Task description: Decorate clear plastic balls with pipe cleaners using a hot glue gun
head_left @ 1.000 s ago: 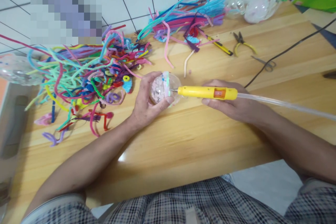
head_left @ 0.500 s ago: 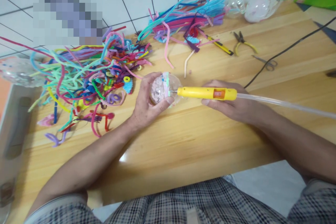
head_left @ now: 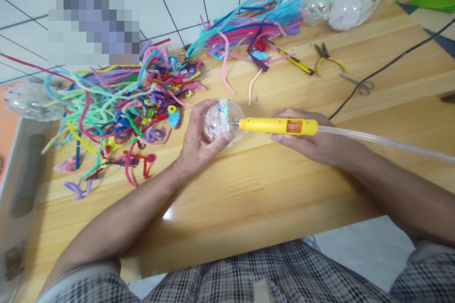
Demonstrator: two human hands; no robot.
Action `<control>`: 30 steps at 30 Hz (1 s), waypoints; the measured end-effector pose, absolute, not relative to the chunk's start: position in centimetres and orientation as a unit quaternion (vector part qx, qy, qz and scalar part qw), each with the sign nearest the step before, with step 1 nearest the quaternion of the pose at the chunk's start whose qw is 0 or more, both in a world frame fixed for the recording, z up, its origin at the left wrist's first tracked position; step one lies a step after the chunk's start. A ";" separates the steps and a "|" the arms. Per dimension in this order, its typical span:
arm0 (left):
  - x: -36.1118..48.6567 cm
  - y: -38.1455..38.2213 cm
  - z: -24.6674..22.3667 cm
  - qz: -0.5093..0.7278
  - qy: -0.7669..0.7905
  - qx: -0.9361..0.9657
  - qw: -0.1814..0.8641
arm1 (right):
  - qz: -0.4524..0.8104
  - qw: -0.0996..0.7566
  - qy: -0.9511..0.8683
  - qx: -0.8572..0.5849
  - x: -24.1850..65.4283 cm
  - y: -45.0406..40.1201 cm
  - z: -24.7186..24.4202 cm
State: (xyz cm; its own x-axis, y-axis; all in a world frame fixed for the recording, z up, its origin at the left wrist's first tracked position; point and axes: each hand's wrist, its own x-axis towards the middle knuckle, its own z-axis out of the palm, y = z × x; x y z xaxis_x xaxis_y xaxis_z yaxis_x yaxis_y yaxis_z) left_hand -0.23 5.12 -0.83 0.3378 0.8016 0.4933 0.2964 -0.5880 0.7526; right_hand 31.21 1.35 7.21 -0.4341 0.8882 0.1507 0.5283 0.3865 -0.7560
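Observation:
Near the middle of the wooden table, my left hand is wrapped round a clear ball with pale pink pieces inside and a band of pink and green fuzzy trim around it. My right hand grips a yellow pen-like tool from its far side and below, thumb underneath. The tool's thin metal tip points left and meets the ball near the trim; whether it touches the trim is too small to tell. A translucent tube or stick extends from the tool's right end.
A tangled pile of coloured pipe cleaners covers the left. Behind are a pipe-cleaner bundle, a yellow cutter, pliers, scissors and clear balls. A black cable crosses the right.
The view has shifted slightly. Both hands keep their holds on the ball and the yellow tool, with the tool's tip still at the trim.

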 end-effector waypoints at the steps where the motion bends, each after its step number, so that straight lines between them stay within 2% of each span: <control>1: -0.2 5.1 -0.9 0.455 0.355 0.765 0.285 | 0.320 0.278 -0.787 -0.447 31.3 1.3 7.2; 30: -0.4 5.1 -0.6 0.448 0.344 0.780 0.270 | 0.272 0.298 -0.824 -0.397 31.4 1.6 6.6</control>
